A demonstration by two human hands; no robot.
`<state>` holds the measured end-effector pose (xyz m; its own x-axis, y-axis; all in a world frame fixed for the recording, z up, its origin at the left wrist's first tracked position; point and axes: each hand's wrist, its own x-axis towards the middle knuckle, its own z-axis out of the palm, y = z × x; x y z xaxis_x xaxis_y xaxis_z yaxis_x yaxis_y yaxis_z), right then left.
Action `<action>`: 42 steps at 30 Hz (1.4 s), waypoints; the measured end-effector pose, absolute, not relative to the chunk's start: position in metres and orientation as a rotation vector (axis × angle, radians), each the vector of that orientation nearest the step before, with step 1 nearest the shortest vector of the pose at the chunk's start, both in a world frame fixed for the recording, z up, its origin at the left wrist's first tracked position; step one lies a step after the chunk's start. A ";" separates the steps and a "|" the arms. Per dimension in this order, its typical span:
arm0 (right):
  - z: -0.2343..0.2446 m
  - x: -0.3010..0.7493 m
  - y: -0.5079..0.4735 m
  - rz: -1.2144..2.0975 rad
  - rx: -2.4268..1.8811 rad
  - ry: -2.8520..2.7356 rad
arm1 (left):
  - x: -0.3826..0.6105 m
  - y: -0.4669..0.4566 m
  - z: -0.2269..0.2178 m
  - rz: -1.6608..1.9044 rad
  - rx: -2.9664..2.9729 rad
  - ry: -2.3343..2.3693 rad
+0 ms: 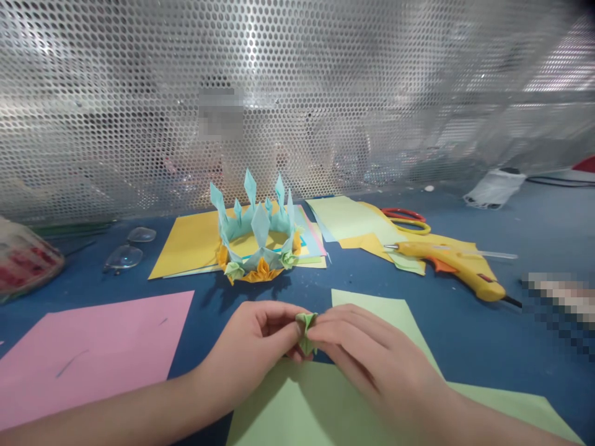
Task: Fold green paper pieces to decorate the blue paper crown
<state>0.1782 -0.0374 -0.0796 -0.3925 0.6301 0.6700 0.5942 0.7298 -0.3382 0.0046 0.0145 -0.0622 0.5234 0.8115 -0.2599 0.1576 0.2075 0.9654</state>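
Note:
Both hands meet low in the middle of the blue table and pinch a small folded green paper piece [307, 329] between their fingertips. My left hand [253, 347] grips it from the left, my right hand [372, 356] from the right, each with fingers closed on it. Beneath the hands lie light green paper sheets [325, 409]. Just beyond them stands a paper crown [258, 238] with pale blue spikes and a band of yellow, orange and green folds, resting partly on a yellow sheet [190, 244].
A pink sheet [93, 353] lies at the left. A yellow glue gun [458, 266], red-and-yellow scissors [406, 220] and more coloured sheets [348, 220] lie at the right rear. Clear glasses [127, 251] rest at the left rear. A perforated metal screen [297, 93] closes the back.

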 end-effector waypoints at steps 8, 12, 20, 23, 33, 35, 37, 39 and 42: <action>-0.073 0.184 -0.039 -0.167 -0.874 -2.203 | 0.002 0.009 -0.057 0.454 1.438 0.942; -0.077 0.187 -0.038 -0.024 -0.847 -2.113 | -0.006 0.010 -0.062 0.393 1.492 0.835; -0.081 0.188 -0.032 0.021 -0.911 -2.011 | -0.006 0.012 -0.064 0.351 1.692 0.874; -0.082 0.184 -0.033 0.014 -0.869 -2.020 | -0.004 0.011 -0.057 0.319 1.679 0.820; -0.083 0.182 -0.040 0.036 -0.823 -2.105 | 0.000 0.005 -0.051 0.339 1.813 0.734; -0.081 0.182 -0.041 0.056 -0.856 -2.075 | -0.003 0.005 -0.055 0.384 1.786 0.791; -0.078 0.182 -0.043 0.133 -0.918 -2.005 | -0.006 0.005 -0.060 0.411 1.688 0.853; -0.075 0.182 -0.045 0.264 -1.023 -1.933 | -0.010 0.007 -0.064 0.443 1.548 0.838; -0.070 0.179 -0.046 0.430 -1.224 -1.780 | -0.011 0.008 -0.067 0.469 1.467 0.692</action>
<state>0.1794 -0.0459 -0.0701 -0.0995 0.8718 0.4796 0.5570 0.4482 -0.6992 -0.0111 0.0081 -0.0666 0.7260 0.6739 -0.1374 0.1220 0.0703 0.9900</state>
